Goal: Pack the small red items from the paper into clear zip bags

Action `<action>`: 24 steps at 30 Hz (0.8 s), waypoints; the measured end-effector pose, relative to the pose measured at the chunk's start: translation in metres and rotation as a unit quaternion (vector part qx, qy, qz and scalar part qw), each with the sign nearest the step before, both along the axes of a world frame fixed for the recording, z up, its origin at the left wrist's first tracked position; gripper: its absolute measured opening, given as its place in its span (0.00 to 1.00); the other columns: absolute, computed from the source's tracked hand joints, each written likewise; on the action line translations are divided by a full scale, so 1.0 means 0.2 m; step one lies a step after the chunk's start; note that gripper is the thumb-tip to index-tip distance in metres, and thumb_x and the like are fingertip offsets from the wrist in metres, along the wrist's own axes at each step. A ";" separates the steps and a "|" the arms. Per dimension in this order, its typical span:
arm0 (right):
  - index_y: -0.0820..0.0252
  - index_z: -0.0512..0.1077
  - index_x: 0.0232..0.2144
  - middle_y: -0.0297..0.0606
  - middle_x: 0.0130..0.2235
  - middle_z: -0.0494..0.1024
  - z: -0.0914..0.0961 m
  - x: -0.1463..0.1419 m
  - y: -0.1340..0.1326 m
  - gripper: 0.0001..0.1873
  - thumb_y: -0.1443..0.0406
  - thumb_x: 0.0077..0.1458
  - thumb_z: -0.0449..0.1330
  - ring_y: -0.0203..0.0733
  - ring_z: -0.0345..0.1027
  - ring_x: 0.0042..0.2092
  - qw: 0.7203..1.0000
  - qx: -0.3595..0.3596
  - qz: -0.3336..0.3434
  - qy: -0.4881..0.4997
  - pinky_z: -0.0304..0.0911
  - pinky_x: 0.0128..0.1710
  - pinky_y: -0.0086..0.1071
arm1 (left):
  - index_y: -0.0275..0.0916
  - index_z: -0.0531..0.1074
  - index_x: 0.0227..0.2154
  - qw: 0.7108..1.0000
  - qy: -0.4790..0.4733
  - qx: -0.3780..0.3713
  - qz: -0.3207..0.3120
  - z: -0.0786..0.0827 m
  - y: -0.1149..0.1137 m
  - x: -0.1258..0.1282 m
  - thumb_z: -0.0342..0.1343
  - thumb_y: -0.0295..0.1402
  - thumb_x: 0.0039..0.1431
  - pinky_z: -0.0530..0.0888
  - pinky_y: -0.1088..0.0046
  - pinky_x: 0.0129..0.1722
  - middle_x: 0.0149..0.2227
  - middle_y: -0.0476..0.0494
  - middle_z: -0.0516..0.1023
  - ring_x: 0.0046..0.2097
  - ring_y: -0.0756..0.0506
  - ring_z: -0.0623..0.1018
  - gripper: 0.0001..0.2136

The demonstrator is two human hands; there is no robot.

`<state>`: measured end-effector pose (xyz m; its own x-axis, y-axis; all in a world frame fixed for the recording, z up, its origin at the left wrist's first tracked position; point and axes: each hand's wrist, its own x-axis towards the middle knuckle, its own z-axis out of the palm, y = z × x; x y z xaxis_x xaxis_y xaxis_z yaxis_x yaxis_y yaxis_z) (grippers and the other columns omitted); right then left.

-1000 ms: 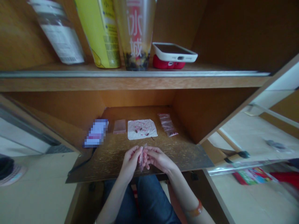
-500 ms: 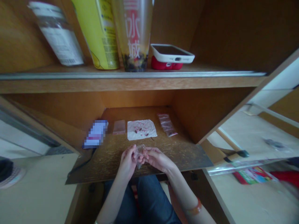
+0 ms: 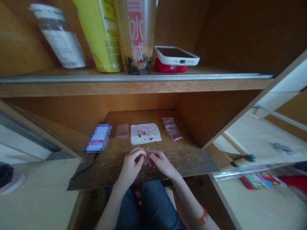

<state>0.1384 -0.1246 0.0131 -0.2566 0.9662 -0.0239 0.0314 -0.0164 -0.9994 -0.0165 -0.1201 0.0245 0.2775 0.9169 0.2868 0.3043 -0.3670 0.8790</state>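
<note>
Between my hands is a small clear plastic bag (image 3: pixel 145 162), mostly covered by fingers. My left hand (image 3: pixel 134 161) pinches its left side, thumb and fingertips together. From the right, my right hand (image 3: pixel 158 161) has its thumb and fingers closed on the bag's other side. Both hands are over the front part of the worn wooden desktop (image 3: pixel 107 169). Just beyond them lies a white paper sheet (image 3: pixel 136 139) with small dark and reddish bits scattered on it. What the bag holds, if anything, is hidden.
A phone (image 3: pixel 98 137) and a flat clear packet (image 3: pixel 122 131) lie left of the paper; a zip bag with dark red bits (image 3: pixel 172 129) lies right. The shelf edge (image 3: pixel 134 87) above carries a jar (image 3: pixel 63 48), a yellow container (image 3: pixel 105 41), a cup (image 3: pixel 139 38) and a white-cased phone (image 3: pixel 177 56).
My left hand has turned over the bag, its fingers now curled in a pinch. The bag was spread between both hands and is now more covered. The things around have stayed put.
</note>
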 end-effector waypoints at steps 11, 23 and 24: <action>0.61 0.72 0.28 0.35 0.27 0.73 0.03 -0.03 -0.06 0.13 0.62 0.60 0.51 0.35 0.62 0.29 0.986 0.102 -0.069 -0.115 0.54 0.30 0.27 | 0.41 0.75 0.42 0.964 0.247 0.076 0.062 0.11 -0.04 0.02 0.47 0.24 0.59 0.65 0.60 0.46 0.45 0.44 0.79 0.46 0.41 0.76 0.14; 0.60 0.68 0.25 0.32 0.25 0.68 0.03 -0.09 -0.09 0.12 0.65 0.58 0.50 0.35 0.59 0.29 0.988 0.103 -0.084 -0.077 0.54 0.30 0.28 | 0.41 0.75 0.30 0.931 0.314 0.151 0.103 0.12 -0.03 0.01 0.51 0.23 0.58 0.62 0.64 0.40 0.38 0.47 0.79 0.40 0.44 0.76 0.09; 0.60 0.67 0.24 0.32 0.25 0.67 0.02 -0.09 -0.09 0.12 0.65 0.57 0.51 0.35 0.59 0.29 0.990 0.094 -0.088 -0.061 0.54 0.30 0.28 | 0.41 0.75 0.29 0.930 0.322 0.151 0.092 0.12 -0.03 0.01 0.51 0.23 0.58 0.62 0.64 0.41 0.38 0.47 0.79 0.40 0.44 0.76 0.10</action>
